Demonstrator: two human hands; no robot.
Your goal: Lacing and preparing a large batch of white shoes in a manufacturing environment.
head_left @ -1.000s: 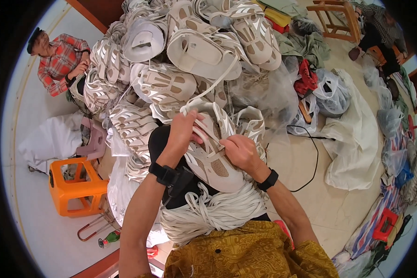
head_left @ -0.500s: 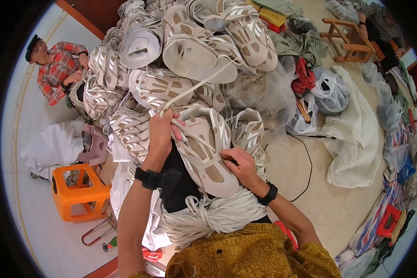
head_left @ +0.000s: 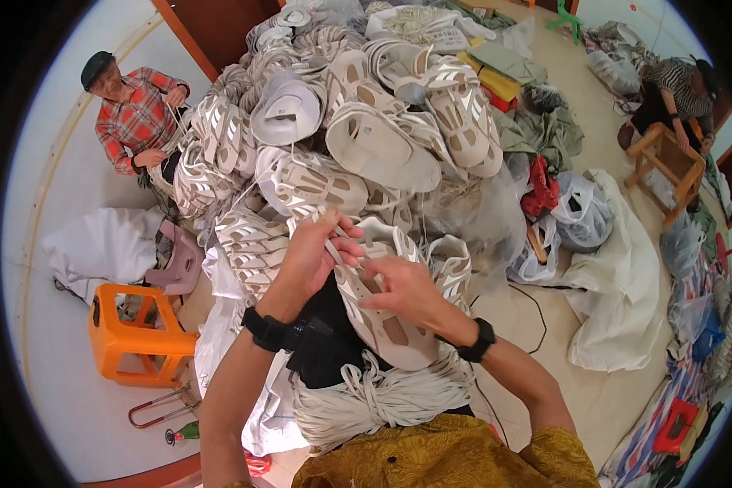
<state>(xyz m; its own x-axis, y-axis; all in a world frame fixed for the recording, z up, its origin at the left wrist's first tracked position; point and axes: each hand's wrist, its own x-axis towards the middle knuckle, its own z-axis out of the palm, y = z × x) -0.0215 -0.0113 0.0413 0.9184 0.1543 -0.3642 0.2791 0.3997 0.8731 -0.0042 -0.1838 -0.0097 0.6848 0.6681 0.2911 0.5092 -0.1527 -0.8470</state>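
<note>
A beige and white shoe upper [head_left: 398, 346] lies on my lap, toe toward me, with tan mesh panels. Over its throat, my left hand [head_left: 313, 248] is closed on a flat white shoelace [head_left: 334, 234]. My right hand [head_left: 415, 294] is above the shoe's middle, its fingertips close to those of my left hand. Its thumb and forefinger look spread apart; nothing shows between them. A thick bundle of white laces [head_left: 374, 400] rests across my lap. My hands hide much of the upper's lacing.
A large pile of similar shoe uppers [head_left: 382, 146] rises ahead. An orange stool [head_left: 142, 333] and a person in a checked shirt [head_left: 138, 110] are at left. White sacking [head_left: 618, 285], plastic bags [head_left: 581, 211] and a black cord [head_left: 541, 317] lie at right. Another person sits far right near a wooden stool [head_left: 667, 167].
My right hand has moved from the shoe's side up and left, toward my left hand. The long lace stretched out above my left hand no longer shows there. The view has tilted up.
</note>
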